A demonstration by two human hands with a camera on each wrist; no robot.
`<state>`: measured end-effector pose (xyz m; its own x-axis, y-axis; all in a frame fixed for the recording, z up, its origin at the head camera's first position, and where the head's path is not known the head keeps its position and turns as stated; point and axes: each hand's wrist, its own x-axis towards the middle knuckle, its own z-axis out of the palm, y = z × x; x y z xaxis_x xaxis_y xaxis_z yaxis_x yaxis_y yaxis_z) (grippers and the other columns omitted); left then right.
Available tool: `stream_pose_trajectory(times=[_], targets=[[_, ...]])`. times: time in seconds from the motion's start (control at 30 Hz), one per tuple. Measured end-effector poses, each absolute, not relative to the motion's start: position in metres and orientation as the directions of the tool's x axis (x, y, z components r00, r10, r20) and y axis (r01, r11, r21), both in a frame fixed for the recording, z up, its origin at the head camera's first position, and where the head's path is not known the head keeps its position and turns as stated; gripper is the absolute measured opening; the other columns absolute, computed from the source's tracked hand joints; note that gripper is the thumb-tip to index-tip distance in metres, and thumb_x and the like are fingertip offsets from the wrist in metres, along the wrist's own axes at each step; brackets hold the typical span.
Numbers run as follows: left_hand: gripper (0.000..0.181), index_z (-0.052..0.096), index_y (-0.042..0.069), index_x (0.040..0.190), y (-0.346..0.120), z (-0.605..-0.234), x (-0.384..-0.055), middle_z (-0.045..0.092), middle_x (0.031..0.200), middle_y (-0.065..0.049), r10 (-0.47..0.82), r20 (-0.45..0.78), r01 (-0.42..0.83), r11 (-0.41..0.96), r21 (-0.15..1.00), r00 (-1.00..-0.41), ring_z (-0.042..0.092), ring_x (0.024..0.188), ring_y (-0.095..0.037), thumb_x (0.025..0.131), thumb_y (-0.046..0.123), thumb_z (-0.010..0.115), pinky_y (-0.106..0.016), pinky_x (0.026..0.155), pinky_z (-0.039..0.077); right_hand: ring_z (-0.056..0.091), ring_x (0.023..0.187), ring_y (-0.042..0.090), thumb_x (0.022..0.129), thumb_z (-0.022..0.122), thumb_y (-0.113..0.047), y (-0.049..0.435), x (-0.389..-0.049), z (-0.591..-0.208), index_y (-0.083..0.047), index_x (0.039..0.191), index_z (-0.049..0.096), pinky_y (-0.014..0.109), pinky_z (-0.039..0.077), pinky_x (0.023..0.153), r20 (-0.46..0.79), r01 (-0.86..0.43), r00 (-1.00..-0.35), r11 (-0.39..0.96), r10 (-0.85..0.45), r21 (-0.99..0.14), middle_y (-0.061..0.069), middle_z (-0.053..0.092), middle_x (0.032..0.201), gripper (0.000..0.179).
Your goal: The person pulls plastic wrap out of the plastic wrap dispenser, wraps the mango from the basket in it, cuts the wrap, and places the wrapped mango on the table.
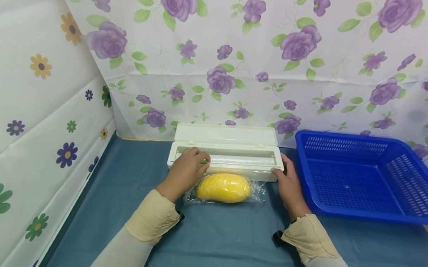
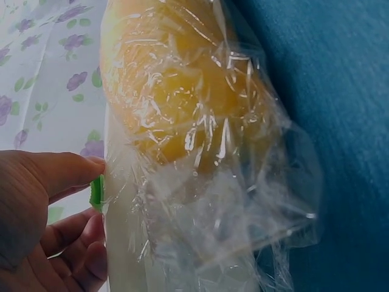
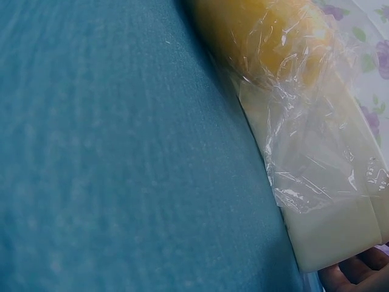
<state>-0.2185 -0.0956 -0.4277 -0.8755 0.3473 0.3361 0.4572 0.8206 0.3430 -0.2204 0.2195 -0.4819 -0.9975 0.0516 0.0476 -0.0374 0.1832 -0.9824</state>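
Note:
A white cling film dispenser (image 1: 267, 177) lies on the table with its lid (image 1: 225, 135) raised, and a film roll (image 1: 247, 160) shows inside. At the front edge, left of the middle, my left hand (image 1: 185, 171) pinches a small green slide cutter (image 2: 96, 192) between thumb and fingers. My right hand (image 1: 288, 186) grips the dispenser's right end, thumb on top at the front corner and fingers around the end. Directly in front of the box, a yellow oblong fruit (image 1: 224, 188) lies wrapped in clear cling film (image 3: 319, 146). The film runs up to the dispenser's front edge.
To the right stands a blue plastic basket (image 1: 308, 196) with perforated walls, close to my right hand. A blue cloth (image 1: 214, 241) covers the table. Flowered sheets (image 1: 221, 80) hang behind and on the left.

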Motion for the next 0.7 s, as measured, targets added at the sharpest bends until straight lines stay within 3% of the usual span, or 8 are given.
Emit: stream_pose_trajectory(times=[0.5, 0.7], targets=[[0.012, 0.071, 0.015, 0.108, -0.0969, -0.4271, -0.2188, 0.062, 0.104, -0.006, 0.340, 0.342, 0.457, 0.809, 0.369, -0.876, 0.056, 0.096, -0.023, 0.098, 0.021, 0.068, -0.037, 0.082, 0.052, 0.030, 0.151, 0.027, 0.106, 0.047, -0.017, 0.2186, -0.2187, -0.4794, -0.014, 0.162, 0.017, 0.053, 0.026, 0.123, 0.048, -0.036, -0.997, 0.194, 0.055, -0.980, 0.009, 0.027, 0.166, 0.063], [0.012, 0.072, 0.015, 0.108, -0.0976, -0.4293, -0.2196, 0.058, 0.098, -0.005, 0.333, 0.340, 0.449, 0.817, 0.361, -0.880, 0.052, 0.089, -0.021, 0.098, 0.021, 0.068, -0.035, 0.076, 0.049, 0.029, 0.151, 0.027, 0.106, 0.047, -0.017, 0.2186, -0.2185, -0.4794, -0.014, 0.162, 0.018, 0.053, 0.026, 0.123, 0.043, -0.033, -0.998, 0.188, 0.048, -0.982, 0.009, 0.027, 0.166, 0.063]])
